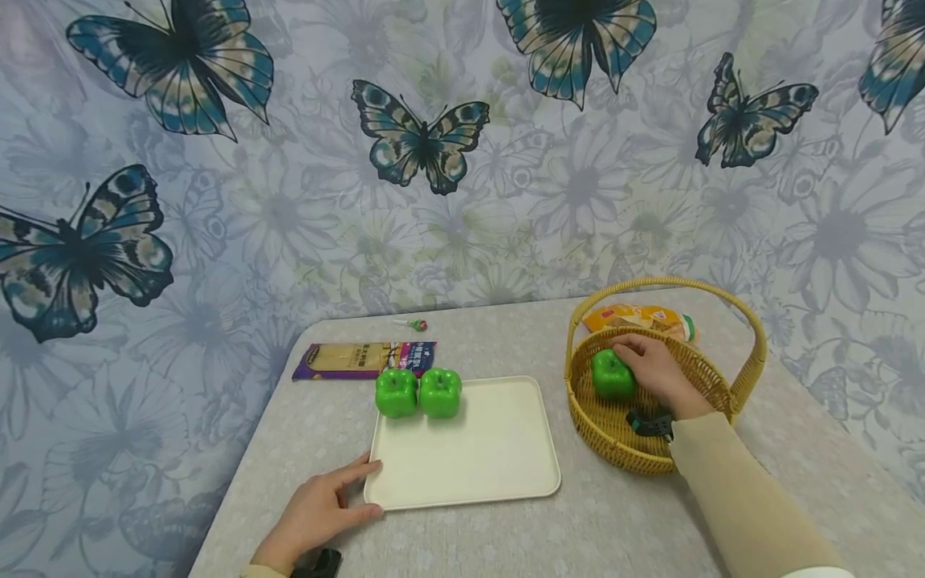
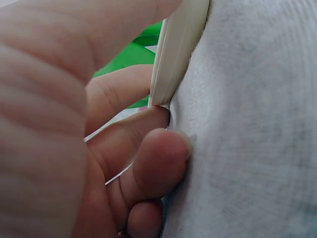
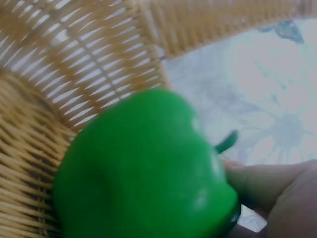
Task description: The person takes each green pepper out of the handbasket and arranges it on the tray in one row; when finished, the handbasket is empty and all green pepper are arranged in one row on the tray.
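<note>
Near the right edge of the counter [image 1: 499, 542], the right hand [image 1: 656, 371] pinches a green bell pepper [image 1: 611, 379] between thumb and fingers inside the wicker basket [image 1: 603, 441]. Toward the counter's left edge, the left hand [image 1: 314, 506], thumb and forefinger spread, touches the cream tray [image 1: 477, 457], whose far left corner carries two more peppers [image 1: 441, 395].

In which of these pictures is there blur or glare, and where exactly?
Right wrist: the green pepper looks soft, with pale shiny spots, and the wall behind looks washed out; left wrist: the tabletop looks blurry; head: the tray and basket appear fairly clear.
</note>
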A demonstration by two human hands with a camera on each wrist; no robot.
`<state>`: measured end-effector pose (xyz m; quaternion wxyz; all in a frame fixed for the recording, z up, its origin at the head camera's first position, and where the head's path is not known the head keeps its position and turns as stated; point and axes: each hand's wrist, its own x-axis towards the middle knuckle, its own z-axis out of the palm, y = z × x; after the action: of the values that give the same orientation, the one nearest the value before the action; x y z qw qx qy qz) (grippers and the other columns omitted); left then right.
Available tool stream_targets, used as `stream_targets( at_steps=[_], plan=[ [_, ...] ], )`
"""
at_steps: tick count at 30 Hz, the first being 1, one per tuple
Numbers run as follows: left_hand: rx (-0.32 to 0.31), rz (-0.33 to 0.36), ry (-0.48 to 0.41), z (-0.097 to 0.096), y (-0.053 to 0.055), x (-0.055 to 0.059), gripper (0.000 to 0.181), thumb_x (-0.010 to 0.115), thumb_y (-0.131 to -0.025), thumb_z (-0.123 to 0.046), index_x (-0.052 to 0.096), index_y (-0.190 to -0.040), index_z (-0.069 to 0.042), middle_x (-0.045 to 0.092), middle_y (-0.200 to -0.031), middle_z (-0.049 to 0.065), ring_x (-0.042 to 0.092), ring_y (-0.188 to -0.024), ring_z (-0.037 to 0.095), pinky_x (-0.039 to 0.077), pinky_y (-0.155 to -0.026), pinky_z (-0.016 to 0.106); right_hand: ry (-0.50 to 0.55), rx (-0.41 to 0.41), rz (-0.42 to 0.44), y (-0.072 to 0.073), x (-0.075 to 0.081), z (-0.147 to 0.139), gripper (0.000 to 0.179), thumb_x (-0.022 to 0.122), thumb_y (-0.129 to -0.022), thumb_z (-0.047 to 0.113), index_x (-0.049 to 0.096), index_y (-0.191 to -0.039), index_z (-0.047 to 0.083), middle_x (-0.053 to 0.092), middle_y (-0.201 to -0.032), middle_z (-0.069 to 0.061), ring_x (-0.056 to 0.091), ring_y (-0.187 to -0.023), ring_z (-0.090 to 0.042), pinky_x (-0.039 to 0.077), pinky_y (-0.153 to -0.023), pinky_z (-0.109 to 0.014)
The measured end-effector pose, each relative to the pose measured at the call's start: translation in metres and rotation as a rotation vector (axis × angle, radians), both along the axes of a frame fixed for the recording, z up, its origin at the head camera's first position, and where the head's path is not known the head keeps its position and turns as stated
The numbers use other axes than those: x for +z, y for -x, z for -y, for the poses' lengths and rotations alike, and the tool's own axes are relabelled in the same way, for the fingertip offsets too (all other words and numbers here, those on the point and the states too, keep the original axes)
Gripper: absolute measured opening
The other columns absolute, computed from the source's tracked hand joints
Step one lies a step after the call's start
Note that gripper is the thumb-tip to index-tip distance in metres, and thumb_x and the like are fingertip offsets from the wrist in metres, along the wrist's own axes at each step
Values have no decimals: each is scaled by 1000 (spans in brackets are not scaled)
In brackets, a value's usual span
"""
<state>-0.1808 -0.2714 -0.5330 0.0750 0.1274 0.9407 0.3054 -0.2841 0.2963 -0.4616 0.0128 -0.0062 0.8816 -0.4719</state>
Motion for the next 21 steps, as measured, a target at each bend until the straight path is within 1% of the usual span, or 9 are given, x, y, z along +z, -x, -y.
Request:
stream_targets(
  at_steps=[2,5,8,10,12,15,18,21],
  plan=[
    [-1,2,-4,0,0,0,74,83,-75,-63,66,-139,-32,58,-151,2,46,-55,3,41,-52,24,-16,6,-19,0,-1,0,46,42,-113,34,59,-143,3,58,-143,-24,60,-122,-40,51,-96,-52],
    [-1,7,-13,0,-1,1,73,83,-75,-62,66,-139,-32,57,-151,2,47,-55,4,41,-52,25,-46,20,-42,0,-3,0,48,42,-113,35,59,-143,3,58,-143,-24,60,-123,-41,50,-98,-54],
    [-2,4,-18,-1,-1,1,72,82,-76,-61,66,-139,-32,57,-152,2,47,-55,4,42,-52,24,-60,31,-48,1,-3,1,54,40,-112,41,58,-144,2,59,-142,-25,60,-122,-41,50,-98,-55],
    [-3,2,-19,-1,0,1,72,82,-76,-61,66,-140,-32,57,-152,2,47,-55,4,42,-52,24,-71,33,-37,1,-3,1,59,42,-110,49,58,-144,3,59,-142,-24,60,-123,-41,49,-98,-55],
    [-4,-2,-16,-1,0,1,72,82,-76,-62,66,-140,-32,57,-152,2,47,-55,3,42,-52,24,-79,45,-22,1,-3,1,64,48,-106,55,58,-145,5,58,-143,-24,60,-123,-40,50,-97,-54],
    [-8,-3,-17,0,0,1,72,82,-76,-61,65,-140,-32,57,-151,1,47,-54,3,42,-52,24,-113,77,-3,2,-4,1,73,64,-96,60,56,-147,8,58,-142,-24,61,-119,-39,53,-93,-51],
    [-11,-2,-19,0,1,1,72,82,-76,-61,65,-140,-32,57,-151,1,48,-54,3,42,-52,24,-143,117,2,2,-5,1,83,77,-88,56,51,-151,9,56,-141,-25,62,-116,-37,55,-89,-47],
    [-12,-2,-21,1,1,1,73,82,-76,-62,65,-140,-32,57,-151,2,47,-55,3,42,-52,24,-151,132,-10,2,-6,1,86,82,-85,51,49,-152,9,55,-141,-25,62,-115,-36,55,-88,-46]
  ],
)
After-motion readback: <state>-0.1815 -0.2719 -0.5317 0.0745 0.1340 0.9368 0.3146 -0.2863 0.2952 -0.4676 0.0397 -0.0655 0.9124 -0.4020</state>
